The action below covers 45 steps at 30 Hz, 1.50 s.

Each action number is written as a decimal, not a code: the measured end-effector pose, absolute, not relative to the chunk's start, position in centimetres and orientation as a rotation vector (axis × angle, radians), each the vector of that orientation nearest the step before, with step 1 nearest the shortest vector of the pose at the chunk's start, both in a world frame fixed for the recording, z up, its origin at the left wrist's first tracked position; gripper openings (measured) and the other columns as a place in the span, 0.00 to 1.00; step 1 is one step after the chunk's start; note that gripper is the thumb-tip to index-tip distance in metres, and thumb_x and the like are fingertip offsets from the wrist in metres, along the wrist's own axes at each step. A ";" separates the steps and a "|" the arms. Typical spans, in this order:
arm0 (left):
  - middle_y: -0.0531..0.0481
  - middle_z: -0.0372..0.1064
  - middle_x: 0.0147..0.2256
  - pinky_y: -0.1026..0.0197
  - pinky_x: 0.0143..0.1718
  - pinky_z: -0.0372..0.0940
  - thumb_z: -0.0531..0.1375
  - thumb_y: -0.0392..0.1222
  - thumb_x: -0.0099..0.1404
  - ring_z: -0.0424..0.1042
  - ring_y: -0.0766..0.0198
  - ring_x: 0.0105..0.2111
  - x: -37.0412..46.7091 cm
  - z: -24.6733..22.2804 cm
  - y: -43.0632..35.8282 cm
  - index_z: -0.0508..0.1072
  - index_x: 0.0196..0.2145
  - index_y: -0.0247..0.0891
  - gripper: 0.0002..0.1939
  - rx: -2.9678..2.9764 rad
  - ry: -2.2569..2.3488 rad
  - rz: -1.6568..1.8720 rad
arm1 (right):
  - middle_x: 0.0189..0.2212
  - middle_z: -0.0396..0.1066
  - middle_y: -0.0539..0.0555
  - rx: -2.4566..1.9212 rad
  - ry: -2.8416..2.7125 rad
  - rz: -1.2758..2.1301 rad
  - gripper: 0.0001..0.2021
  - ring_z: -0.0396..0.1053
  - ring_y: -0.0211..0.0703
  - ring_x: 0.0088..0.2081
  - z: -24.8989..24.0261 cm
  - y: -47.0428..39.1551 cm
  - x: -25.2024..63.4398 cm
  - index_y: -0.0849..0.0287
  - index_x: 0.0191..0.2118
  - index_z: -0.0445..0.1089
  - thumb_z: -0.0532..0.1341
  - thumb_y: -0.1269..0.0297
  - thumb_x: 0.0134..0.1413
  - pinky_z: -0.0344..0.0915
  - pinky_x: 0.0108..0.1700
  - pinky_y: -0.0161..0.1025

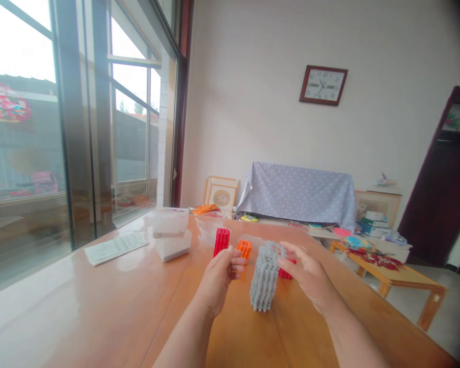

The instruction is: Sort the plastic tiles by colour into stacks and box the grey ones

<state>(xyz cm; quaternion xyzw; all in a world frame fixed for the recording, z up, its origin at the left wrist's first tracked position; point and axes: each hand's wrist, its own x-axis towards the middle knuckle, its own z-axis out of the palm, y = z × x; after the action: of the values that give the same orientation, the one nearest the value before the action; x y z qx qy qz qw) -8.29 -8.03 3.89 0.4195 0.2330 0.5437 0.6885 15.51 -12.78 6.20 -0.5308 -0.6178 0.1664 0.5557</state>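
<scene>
A tall grey block structure with a lattice-like top stands on the wooden table. My right hand is at its upper right, thumb and fingers closed on a grey piece at the top. Left of the structure, my left hand is raised with its fingers curled and thumb close to them; whether anything small is between them is hidden. Behind my left hand stands a red block bundle. An orange bundle sits between it and the grey structure. Another red piece is partly hidden behind my right hand.
Clear plastic containers stand at the table's back left, with more transparent tubs beside them. Printed sheets lie near the left edge. A low wooden table holding red items stands beyond the right edge.
</scene>
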 end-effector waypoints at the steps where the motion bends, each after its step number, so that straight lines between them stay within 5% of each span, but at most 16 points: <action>1: 0.39 0.77 0.40 0.61 0.35 0.65 0.61 0.66 0.63 0.74 0.60 0.36 -8.1 3.8 -8.1 0.78 0.42 0.35 0.28 0.966 0.548 1.236 | 0.53 0.72 0.59 -1.258 -1.458 0.428 0.27 0.70 0.55 0.54 6.1 -12.6 16.1 0.55 0.57 0.73 0.66 0.49 0.54 0.66 0.58 0.50; 7: 0.40 0.73 0.56 0.54 0.50 0.65 0.60 0.63 0.66 0.68 0.47 0.59 -7.0 3.6 -9.2 0.80 0.49 0.41 0.26 1.184 0.693 1.256 | 0.53 0.74 0.59 -1.255 -1.488 0.605 0.27 0.70 0.56 0.56 4.9 -11.5 17.2 0.56 0.56 0.74 0.67 0.48 0.53 0.64 0.61 0.53; 15: 0.52 0.53 0.70 0.49 0.68 0.53 0.51 0.66 0.70 0.49 0.52 0.71 -5.7 3.0 -10.0 0.68 0.64 0.51 0.31 1.211 0.630 1.128 | 0.63 0.68 0.61 -1.162 -1.345 0.802 0.34 0.63 0.57 0.65 3.5 -11.6 16.4 0.54 0.66 0.64 0.65 0.45 0.57 0.56 0.67 0.57; 27: 0.49 0.55 0.69 0.48 0.74 0.33 0.50 0.68 0.69 0.34 0.53 0.73 -4.6 4.4 -12.3 0.65 0.67 0.44 0.37 1.393 0.639 1.023 | 0.71 0.52 0.53 -1.131 -1.244 0.871 0.32 0.47 0.51 0.72 1.4 -11.4 15.8 0.49 0.68 0.60 0.58 0.42 0.64 0.48 0.71 0.54; 32: 0.49 0.47 0.72 0.50 0.73 0.31 0.47 0.69 0.69 0.33 0.55 0.73 -4.2 2.3 -11.4 0.59 0.70 0.44 0.40 1.442 0.710 1.013 | 0.71 0.52 0.51 -1.154 -1.274 0.899 0.33 0.45 0.49 0.73 2.2 -12.5 15.4 0.47 0.69 0.58 0.59 0.42 0.63 0.40 0.73 0.54; 45: 0.52 0.29 0.74 0.50 0.73 0.26 0.40 0.70 0.71 0.24 0.56 0.73 -4.4 1.5 -10.6 0.40 0.74 0.40 0.45 1.596 0.718 0.895 | 0.71 0.54 0.50 -1.147 -1.344 0.894 0.31 0.45 0.51 0.73 2.9 -13.3 15.1 0.46 0.67 0.61 0.60 0.42 0.63 0.37 0.74 0.54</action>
<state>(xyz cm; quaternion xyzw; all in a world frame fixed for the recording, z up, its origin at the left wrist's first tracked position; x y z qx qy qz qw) -4.42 -10.57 1.52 0.6757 0.3039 0.3787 0.5547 15.11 -13.29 2.92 -0.4842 -0.5674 0.3776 0.5486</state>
